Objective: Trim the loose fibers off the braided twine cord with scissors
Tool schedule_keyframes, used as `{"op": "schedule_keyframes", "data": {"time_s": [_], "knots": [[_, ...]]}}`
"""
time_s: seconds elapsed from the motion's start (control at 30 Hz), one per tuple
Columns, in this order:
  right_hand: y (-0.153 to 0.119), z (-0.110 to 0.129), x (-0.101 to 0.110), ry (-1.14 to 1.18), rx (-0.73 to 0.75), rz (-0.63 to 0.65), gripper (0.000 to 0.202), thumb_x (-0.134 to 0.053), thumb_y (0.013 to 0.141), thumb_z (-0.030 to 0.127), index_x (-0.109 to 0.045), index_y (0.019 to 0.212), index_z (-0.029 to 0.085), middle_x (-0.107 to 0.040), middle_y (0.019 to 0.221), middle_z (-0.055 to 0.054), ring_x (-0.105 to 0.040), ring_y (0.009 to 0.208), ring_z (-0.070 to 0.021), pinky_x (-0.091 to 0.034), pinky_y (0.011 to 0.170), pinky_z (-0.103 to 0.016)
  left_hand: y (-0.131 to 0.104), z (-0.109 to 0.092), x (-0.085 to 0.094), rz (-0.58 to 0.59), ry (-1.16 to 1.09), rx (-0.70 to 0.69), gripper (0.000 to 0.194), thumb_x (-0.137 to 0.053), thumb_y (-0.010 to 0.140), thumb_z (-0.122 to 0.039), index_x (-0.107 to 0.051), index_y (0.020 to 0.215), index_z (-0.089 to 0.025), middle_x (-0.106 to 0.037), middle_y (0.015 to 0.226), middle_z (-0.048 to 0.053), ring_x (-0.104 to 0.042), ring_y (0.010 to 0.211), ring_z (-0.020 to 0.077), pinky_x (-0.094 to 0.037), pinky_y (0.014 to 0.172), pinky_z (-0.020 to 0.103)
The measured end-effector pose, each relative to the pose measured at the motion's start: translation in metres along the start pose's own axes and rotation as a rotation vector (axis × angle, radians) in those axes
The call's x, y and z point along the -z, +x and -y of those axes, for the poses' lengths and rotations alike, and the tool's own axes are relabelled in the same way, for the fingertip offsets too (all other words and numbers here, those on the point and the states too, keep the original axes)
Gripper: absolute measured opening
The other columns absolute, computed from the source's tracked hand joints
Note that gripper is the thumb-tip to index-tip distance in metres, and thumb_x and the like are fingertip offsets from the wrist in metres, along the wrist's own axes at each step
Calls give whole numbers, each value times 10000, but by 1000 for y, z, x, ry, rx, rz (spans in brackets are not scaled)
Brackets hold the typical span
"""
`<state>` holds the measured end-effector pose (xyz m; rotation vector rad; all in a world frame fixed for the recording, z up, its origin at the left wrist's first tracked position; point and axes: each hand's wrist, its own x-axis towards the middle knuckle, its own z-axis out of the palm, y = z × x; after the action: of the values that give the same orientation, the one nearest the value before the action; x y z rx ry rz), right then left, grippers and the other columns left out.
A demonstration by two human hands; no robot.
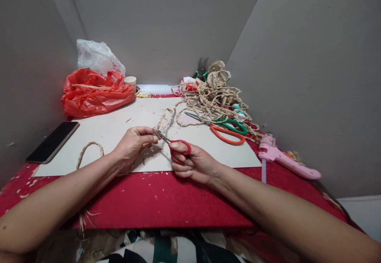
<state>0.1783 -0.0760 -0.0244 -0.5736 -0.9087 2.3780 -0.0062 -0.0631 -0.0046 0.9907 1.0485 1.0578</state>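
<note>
My left hand (pixel 135 144) pinches a braided straw rope (pixel 161 120) above the white board (pixel 116 130). In my right hand (pixel 193 161) are small red-handled scissors (pixel 180 147), with the fingers in the loops. Their blades point left and meet the rope at my left fingertips. Whether the blades are closed on it is too small to tell. One part of the rope runs back toward the heap of rope (pixel 218 92). Another part curves in a loop (pixel 91 144) to the left of my left forearm.
A black phone (pixel 53 142) lies at the left, before a red plastic bag (pixel 95 96) and a paper cup (pixel 130 81). Orange-handled scissors (pixel 228 135) and green-handled ones (pixel 232 126) lie right of centre. A pink glue gun (pixel 285 157) rests at the right.
</note>
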Motion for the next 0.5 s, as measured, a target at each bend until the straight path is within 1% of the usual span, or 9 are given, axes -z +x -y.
{"op": "schedule_keyframes", "data": {"time_s": [0.07, 0.17, 0.3, 0.5], "knots": [[1, -1, 1, 41, -48, 37, 406, -677, 730, 428, -485, 493, 159, -241, 315, 109, -136, 317, -26, -120, 320, -146, -1, 0, -1, 7, 3, 2, 90, -739, 603, -90, -678, 654, -132, -642, 604, 3, -516, 505, 65, -362, 517, 214], [1, -1, 2, 77, -75, 46, 415, -656, 735, 443, -490, 484, 157, -229, 313, 106, -141, 317, -29, -127, 322, -147, -2, 0, -2, 25, -2, 4, 93, -741, 599, -93, -678, 656, -131, -636, 601, -3, -508, 498, 59, -362, 517, 213], [1, -1, 2, 101, -55, 15, 420, -668, 715, 427, -466, 465, 158, -221, 316, 107, -139, 314, -25, -127, 317, -148, -3, 1, -2, 28, -20, 9, 98, -740, 594, -88, -672, 653, -128, -639, 608, -2, -522, 515, 66, -373, 523, 214], [-1, -1, -2, 73, 15, -53, 439, -693, 710, 404, -420, 464, 164, -268, 327, 104, -139, 304, -20, -125, 304, -149, -2, 1, -1, 4, -15, 4, 129, -756, 581, -97, -662, 661, -134, -652, 617, -5, -524, 499, 64, -383, 520, 209]]}}
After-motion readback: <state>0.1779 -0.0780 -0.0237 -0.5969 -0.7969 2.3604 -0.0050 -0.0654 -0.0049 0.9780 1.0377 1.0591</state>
